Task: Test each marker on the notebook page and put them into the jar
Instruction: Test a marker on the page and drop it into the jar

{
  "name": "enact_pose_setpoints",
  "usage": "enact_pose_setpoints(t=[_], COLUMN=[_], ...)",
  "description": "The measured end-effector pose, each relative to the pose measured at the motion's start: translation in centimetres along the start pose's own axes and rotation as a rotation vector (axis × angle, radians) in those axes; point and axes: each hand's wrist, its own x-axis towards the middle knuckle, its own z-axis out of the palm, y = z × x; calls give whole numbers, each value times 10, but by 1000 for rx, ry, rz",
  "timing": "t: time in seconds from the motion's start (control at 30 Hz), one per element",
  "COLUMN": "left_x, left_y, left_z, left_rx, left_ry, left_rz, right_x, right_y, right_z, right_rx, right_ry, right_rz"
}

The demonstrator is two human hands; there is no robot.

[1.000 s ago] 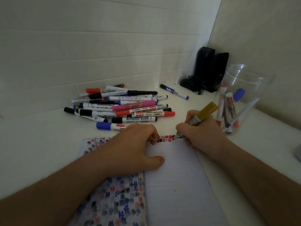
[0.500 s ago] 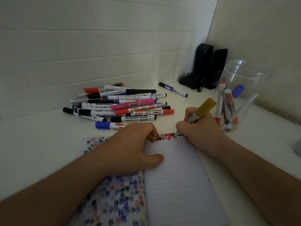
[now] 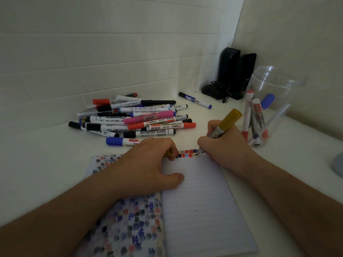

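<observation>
marker (image 3: 225, 122) — gold; page (image 3: 200, 201) — white, ruled; speakers (image 3: 234, 73) — black

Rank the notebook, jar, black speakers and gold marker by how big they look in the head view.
1. notebook, nearest the camera
2. jar
3. black speakers, farther away, so unsure against the jar
4. gold marker

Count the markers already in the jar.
4 visible in the jar: red-tipped marker leftmost, labelled marker beside it, blue-capped marker leaning behind, thin white pen slanting across the front. Overlap and glare may hide more.
</observation>
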Motion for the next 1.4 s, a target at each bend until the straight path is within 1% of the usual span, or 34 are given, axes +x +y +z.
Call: enact_pose_setpoints(t=[0.17,0.5,0.7,0.8,0.97,1.03,1.1,1.17,1.23,1.3,1.4], left_x=[0,-1,-1,-1,0,-1,-3,-4,-4,-3,-2], left_y=[0,1,3,3,3,4,6,7,6,4,2], left_z=[0,-1,-2,-2,-2,-3,-3,-3,-3,-4,-6], left_rx=[-5,-18,-10,-12,-9,-11,-34,-119,-177,-198,-227], left_ry=[5,7,1,1,-11,-13,-3,32,82,115,151], left_rz=[5,6,2,0,-10,-13,-17,-29,-33,-50,-75], right_x=[-2,-1,-1,-2,0,0,1,2,3,-1,-10], right_y=[1,0,3,2,1,1,5,8,9,8,4], right_z=[-1,-1,-2,0,-2,-2,-3,-7,-12,-18,-25], right_rx=[75,39,113,68,57,81,199,422,645,764,900], right_ry=[-6,-59,14,3,-59,-49,-9,29,21,-56,-293], right_rz=[-4,9,9,4,7,6,26,64,75,54,17])
